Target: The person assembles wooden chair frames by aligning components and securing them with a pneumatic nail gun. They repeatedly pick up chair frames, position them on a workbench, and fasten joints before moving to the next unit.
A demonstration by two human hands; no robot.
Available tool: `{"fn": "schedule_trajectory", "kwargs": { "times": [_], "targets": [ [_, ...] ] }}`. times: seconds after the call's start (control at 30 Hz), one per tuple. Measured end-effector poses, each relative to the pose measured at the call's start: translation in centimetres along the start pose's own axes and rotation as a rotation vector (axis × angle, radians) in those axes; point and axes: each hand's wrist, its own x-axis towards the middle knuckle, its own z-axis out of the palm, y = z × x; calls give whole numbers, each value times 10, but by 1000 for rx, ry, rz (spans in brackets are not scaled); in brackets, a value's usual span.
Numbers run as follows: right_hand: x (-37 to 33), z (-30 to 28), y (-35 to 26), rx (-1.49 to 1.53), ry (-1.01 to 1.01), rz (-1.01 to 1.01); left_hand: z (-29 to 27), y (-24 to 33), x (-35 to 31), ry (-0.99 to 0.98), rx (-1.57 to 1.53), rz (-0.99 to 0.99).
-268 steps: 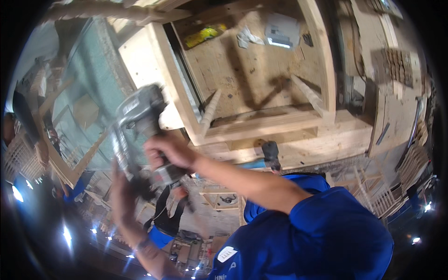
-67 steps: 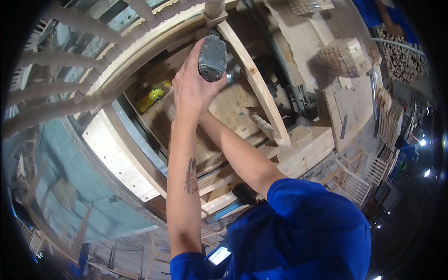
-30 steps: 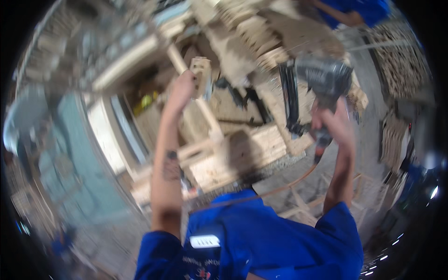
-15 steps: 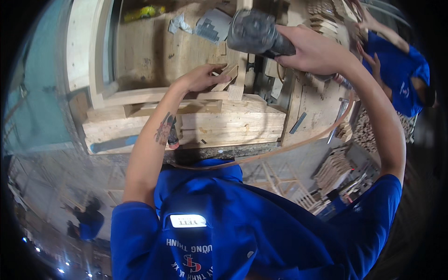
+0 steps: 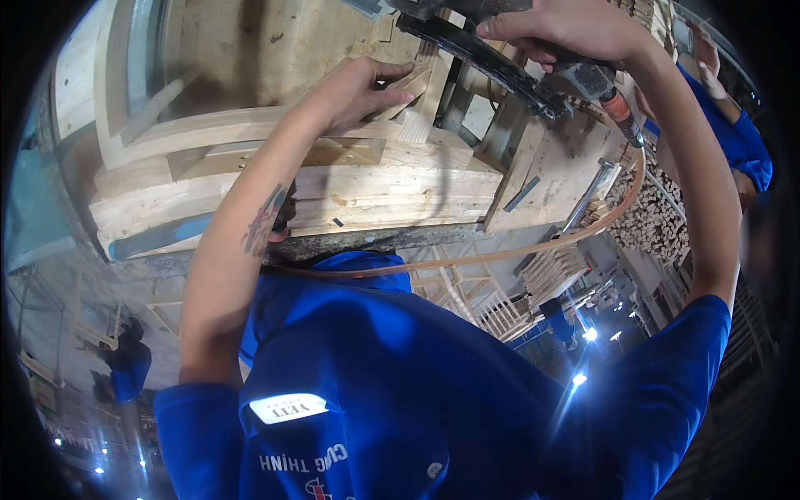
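Observation:
My right hand (image 5: 560,32) is wrapped round the handle of a black nail gun (image 5: 483,65), raised at the top of the view over the right end of the wooden frame. An air hose (image 5: 500,252) runs from its red fitting and loops down behind my left arm. With fingers and thumb, my left hand (image 5: 354,93) grips a small wood block (image 5: 414,87) in the corner where the frame's rail (image 5: 212,133) meets a cross piece (image 5: 414,125). The gun's nose is cut off by the upper edge.
Under the frame lies a stack of pale boards (image 5: 375,187). A blue-grey tube-shaped tool (image 5: 162,236) rests along its front left. To the right are a dark flat strip (image 5: 522,192) on a board and a pile of wood sticks (image 5: 654,221). A co-worker in blue (image 5: 742,137) stands at far right.
The nail gun has turned in my right hand, so its long magazine now shows, and sits higher in the view. My left hand stays on the block. The whole view has shifted and tilted.

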Motion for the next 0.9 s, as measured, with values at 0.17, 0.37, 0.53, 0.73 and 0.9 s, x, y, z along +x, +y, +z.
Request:
{"fn": "schedule_trajectory", "kwargs": {
  "times": [0.17,0.37,0.53,0.73,0.9],
  "targets": [
    [-5,-1,-4,224,-114,137,-4,-6,4,-127,-78,32],
    [35,-15,5,166,-375,250,-1,-24,16,-34,46,179],
    [61,-27,-14,82,-267,225,0,-12,7,13,144,120],
    [40,-26,-31,148,-73,225,19,-40,24,94,92,248],
    [37,-19,-48,-76,-146,409,-11,-40,28,-134,-54,212]
  ]
}}
